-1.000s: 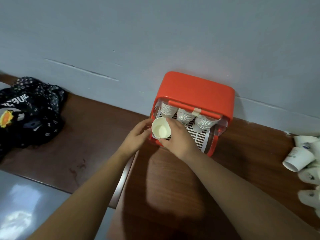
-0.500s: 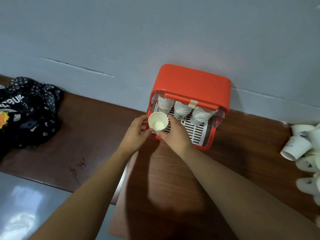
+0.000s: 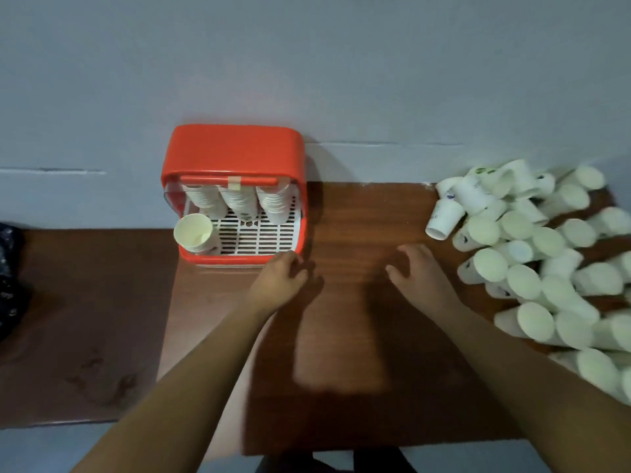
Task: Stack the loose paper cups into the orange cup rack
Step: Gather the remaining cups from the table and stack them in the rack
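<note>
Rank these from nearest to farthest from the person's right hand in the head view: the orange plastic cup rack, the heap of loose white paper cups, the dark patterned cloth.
1. the heap of loose white paper cups, just right of the right hand.
2. the orange plastic cup rack, left, by the wall.
3. the dark patterned cloth, far left edge.

rack [image 3: 235, 148] orange; cups [image 3: 519, 254] white; table [image 3: 358, 319] brown woodgrain
</note>
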`<act>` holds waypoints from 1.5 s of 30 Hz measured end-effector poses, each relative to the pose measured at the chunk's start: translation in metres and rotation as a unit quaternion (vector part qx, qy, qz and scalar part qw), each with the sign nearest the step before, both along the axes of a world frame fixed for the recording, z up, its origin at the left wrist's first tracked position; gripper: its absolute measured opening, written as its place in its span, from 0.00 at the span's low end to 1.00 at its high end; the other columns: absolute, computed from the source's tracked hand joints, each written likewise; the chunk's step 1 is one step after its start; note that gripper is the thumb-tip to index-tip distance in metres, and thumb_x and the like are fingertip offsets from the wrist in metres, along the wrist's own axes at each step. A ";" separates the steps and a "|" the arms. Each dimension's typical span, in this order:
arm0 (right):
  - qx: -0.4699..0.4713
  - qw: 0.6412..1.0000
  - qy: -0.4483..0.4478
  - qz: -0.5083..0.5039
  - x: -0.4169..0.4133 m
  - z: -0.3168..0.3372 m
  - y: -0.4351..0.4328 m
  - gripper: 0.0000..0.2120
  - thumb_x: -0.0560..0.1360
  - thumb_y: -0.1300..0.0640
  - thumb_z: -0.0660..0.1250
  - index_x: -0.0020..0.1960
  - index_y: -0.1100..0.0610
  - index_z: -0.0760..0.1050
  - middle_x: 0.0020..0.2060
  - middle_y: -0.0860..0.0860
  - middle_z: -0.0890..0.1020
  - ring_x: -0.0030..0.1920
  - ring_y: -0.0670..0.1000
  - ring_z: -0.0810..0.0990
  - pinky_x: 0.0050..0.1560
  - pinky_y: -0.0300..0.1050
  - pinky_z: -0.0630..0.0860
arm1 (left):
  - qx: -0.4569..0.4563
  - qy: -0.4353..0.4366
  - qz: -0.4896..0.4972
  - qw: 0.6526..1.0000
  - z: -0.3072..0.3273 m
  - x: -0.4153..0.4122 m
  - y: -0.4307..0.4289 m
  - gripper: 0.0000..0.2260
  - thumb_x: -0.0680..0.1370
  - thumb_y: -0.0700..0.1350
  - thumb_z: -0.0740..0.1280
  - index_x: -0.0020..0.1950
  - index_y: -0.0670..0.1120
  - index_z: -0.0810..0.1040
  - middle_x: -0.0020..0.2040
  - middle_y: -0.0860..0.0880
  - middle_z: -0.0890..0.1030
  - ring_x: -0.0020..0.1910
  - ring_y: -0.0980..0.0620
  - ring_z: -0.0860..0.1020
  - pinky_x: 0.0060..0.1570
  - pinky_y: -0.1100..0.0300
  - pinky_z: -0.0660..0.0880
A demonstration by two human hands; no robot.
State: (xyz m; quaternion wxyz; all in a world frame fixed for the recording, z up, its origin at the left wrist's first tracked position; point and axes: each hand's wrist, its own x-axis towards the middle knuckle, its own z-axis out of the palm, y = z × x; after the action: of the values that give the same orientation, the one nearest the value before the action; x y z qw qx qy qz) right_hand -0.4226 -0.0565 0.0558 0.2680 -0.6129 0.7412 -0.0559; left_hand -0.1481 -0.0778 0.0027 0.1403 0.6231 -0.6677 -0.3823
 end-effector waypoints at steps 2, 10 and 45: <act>-0.047 0.999 0.018 -0.021 -0.045 0.005 -0.005 0.24 0.77 0.49 0.68 0.69 0.57 0.70 0.64 0.55 0.73 0.62 0.55 0.75 0.61 0.50 0.74 | -0.019 0.001 -0.027 0.999 0.009 -0.051 -0.018 0.09 0.76 0.42 0.70 0.53 0.39 0.79 0.49 0.42 0.79 0.49 0.44 0.77 0.46 0.61 0.66; -0.069 0.995 0.050 -0.047 -0.185 0.003 -0.015 0.29 0.73 0.46 0.72 0.68 0.58 0.69 0.62 0.57 0.72 0.61 0.57 0.73 0.61 0.52 0.73 | -0.037 -0.004 -0.047 0.998 0.022 -0.233 -0.079 0.12 0.78 0.48 0.68 0.59 0.44 0.77 0.52 0.49 0.75 0.51 0.52 0.73 0.51 0.62 0.66; -0.028 0.989 -0.094 0.112 -0.126 0.007 -0.058 0.31 0.71 0.46 0.74 0.69 0.54 0.68 0.63 0.52 0.73 0.63 0.53 0.72 0.62 0.46 0.70 | 0.195 0.327 0.103 0.919 0.004 -0.173 -0.033 0.21 0.80 0.46 0.69 0.72 0.49 0.71 0.63 0.48 0.81 0.61 0.47 0.80 0.58 0.51 0.79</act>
State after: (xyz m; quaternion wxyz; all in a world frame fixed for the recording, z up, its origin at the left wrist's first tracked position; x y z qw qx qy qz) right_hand -0.5484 -0.1141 0.0633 0.3242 -0.6916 0.6371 -0.1035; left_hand -0.3213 -0.1103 0.0070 0.2653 0.5435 -0.4290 -0.6710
